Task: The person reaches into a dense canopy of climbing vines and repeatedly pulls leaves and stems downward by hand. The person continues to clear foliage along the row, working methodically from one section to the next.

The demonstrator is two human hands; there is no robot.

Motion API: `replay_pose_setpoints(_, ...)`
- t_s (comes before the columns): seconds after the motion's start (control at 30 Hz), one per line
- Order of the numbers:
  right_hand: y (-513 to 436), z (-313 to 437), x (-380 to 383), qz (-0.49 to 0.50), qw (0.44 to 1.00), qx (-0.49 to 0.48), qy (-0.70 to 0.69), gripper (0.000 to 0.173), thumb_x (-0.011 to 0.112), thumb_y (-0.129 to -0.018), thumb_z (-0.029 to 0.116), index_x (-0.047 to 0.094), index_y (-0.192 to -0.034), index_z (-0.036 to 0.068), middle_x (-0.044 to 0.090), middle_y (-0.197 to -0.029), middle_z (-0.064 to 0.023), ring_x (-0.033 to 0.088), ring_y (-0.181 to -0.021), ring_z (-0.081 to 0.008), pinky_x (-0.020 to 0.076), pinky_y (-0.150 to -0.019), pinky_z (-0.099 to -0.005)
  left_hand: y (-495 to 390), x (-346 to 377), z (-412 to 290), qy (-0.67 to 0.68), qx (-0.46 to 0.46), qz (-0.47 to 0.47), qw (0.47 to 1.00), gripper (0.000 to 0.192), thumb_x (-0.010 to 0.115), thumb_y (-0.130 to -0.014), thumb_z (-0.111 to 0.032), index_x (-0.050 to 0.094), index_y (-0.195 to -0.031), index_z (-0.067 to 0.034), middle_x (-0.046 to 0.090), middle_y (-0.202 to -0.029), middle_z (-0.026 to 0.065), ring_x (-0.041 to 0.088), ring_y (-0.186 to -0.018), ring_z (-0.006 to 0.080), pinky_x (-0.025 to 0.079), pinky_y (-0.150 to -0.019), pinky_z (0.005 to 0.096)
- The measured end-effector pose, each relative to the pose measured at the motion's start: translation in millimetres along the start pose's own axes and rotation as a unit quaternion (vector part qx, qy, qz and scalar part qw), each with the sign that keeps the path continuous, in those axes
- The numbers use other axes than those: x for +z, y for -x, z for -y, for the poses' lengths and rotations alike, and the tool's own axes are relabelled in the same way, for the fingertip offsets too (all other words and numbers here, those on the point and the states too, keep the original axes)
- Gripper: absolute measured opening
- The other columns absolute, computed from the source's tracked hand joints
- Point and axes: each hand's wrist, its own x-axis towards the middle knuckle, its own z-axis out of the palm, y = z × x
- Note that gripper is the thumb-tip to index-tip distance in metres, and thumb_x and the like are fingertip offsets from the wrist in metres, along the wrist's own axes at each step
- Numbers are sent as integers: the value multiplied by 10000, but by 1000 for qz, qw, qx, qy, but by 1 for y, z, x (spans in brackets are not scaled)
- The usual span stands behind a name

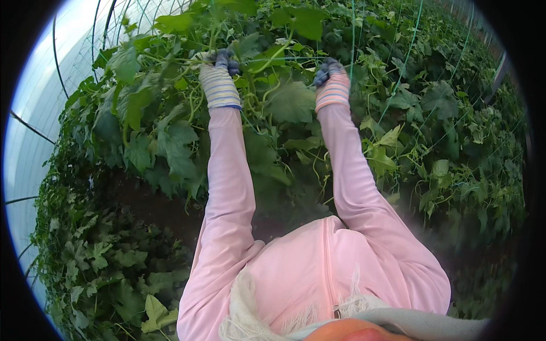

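Both of my arms reach forward into climbing vines, and both hands wear striped knit work gloves with dark blue-grey fingers. My left hand [220, 81] is closed among vine stems [187, 63] at the upper middle, and its fingers appear curled on green twine. From there the green twine [290, 58] stretches almost level to my right hand [333, 83], which is closed on it. Leafy shoots [273, 57] stand between the hands, and a broad leaf [292, 102] hangs below the twine. Leaves partly cover the left fingertips.
More upright twine lines [352, 38] run through the foliage on the right. At left is the pale greenhouse film wall [30, 170] with dark curved hoops [56, 59]. Dark soil [145, 196] shows below the vines. Lower leaves [128, 260] fill the left side.
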Motion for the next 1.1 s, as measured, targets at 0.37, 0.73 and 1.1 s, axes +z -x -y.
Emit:
replay_pose_setpoints(0.37,38,-64,-71,13,801,-227,553,324,572,-767,26,528,-1087,43,599,-1035,-118,578,-938,-239,438,-830,-323,93,14,186,-139,55,29,988,134,568,-847,-65,549,-979,-57,588,-772,1,500,-574,65,420,-504,200)
replay_pose_setpoints(0.73,86,-36,-45,263,742,-22,617,408,557,-832,83,469,-1228,37,599,-1050,-102,568,-967,-195,440,-856,-298,245,-65,305,-147,-232,171,946,171,530,-859,-126,525,-1010,-45,572,-838,41,512,-701,116,426,-634,245)
replay_pose_setpoints(1.1,95,-2,-10,167,939,70,293,119,545,-868,120,591,-964,67,593,-736,-15,508,-575,-70,471,-588,-218,193,-114,320,-177,-331,35,926,142,529,-850,-86,539,-984,-39,586,-822,39,524,-687,113,442,-616,246)
